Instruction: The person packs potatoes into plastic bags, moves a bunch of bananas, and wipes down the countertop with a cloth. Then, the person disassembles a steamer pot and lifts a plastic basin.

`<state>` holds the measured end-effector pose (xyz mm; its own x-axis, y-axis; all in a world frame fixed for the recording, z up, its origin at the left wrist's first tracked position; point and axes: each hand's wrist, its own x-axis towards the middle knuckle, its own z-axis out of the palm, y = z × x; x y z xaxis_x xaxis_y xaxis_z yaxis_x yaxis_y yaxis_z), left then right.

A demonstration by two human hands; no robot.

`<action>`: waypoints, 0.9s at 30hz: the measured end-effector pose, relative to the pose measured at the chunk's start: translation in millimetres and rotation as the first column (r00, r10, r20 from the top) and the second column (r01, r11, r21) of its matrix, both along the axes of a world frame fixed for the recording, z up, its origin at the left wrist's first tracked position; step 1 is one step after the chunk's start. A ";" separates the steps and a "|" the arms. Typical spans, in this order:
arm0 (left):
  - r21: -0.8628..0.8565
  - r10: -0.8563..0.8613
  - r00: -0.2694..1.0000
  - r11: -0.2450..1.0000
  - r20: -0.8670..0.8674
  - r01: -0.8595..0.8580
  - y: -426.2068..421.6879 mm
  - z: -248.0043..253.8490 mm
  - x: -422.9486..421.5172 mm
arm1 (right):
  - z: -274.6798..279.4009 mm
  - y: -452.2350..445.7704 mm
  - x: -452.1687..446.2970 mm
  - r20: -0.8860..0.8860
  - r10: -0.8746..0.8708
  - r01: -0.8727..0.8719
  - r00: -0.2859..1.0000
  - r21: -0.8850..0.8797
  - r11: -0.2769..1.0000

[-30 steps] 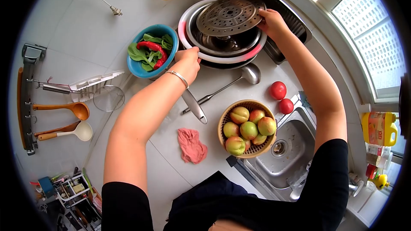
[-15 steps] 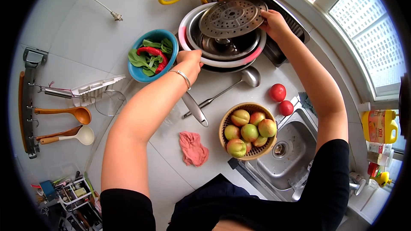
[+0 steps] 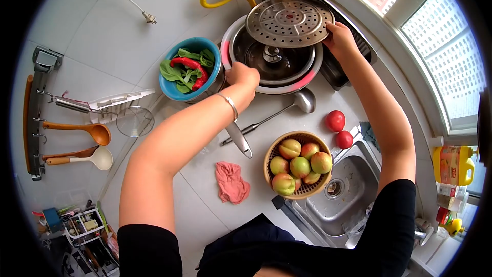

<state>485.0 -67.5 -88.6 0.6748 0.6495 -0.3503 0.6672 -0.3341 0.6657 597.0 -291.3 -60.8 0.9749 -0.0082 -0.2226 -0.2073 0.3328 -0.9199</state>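
Observation:
My right hand (image 3: 342, 40) grips the right edge of a round perforated steel steamer plate (image 3: 289, 23), held raised and tilted over a stack of vessels. Beneath it lie a white basin with a pink rim (image 3: 309, 78), a steel bowl nested inside, and a dark lid with a round steel knob (image 3: 272, 54). My left hand (image 3: 244, 79), wearing a bracelet, is closed at the basin's near-left rim; its fingertips are partly hidden. Beside it is a blue bowl (image 3: 169, 90) of green leaves and red peppers. A metal handle (image 3: 239, 140) extends below my left wrist.
A steel ladle (image 3: 304, 101), pink cloth (image 3: 231, 182), fruit-filled basket (image 3: 268, 166) and two tomatoes (image 3: 335, 121) lie on the counter. The sink (image 3: 348, 200) is at right. Behind stands a dark rectangular tray (image 3: 328, 69); utensils hang from the left wall rack (image 3: 38, 123).
The steamer plate has shifted and turned its perforated face more toward me, showing more of the lid's knob. My left hand has moved slightly right along the basin's edge. The view has shifted slightly.

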 end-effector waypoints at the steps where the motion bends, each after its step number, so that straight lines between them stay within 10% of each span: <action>1: -0.089 -0.020 0.999 0.996 -0.034 0.017 0.7 -7.7 13.4 | -1.2 -0.1 -0.1 -0.002 0.003 -0.003 1.000 0.005 1.000; 14: -0.344 0.248 0.966 0.903 -0.070 -0.257 3.2 -12.9 57.8 | -2.1 -6.8 -8.2 0.020 -0.015 0.014 1.000 0.059 0.998; 15: -0.364 0.121 0.992 0.923 -0.031 -0.124 26.9 -67.8 78.3 | -4.2 -6.5 -7.9 0.016 -0.014 0.013 1.000 0.074 0.997; 19: -0.746 0.173 0.982 0.643 -0.081 -0.175 33.5 -25.8 53.9 | -13.4 -3.1 -3.8 0.009 0.005 -0.006 1.000 0.109 0.994; 27: -0.660 0.047 0.952 0.730 0.303 0.174 32.1 29.7 -2.2 | 18.8 5.7 -18.3 0.058 0.080 -0.080 0.995 0.003 0.997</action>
<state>482.8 -35.3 -58.8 0.8438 0.2673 -0.4654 0.4091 0.2408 0.8801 578.6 -285.6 -42.0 0.9835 0.0714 -0.1660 -0.1802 0.3227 -0.9292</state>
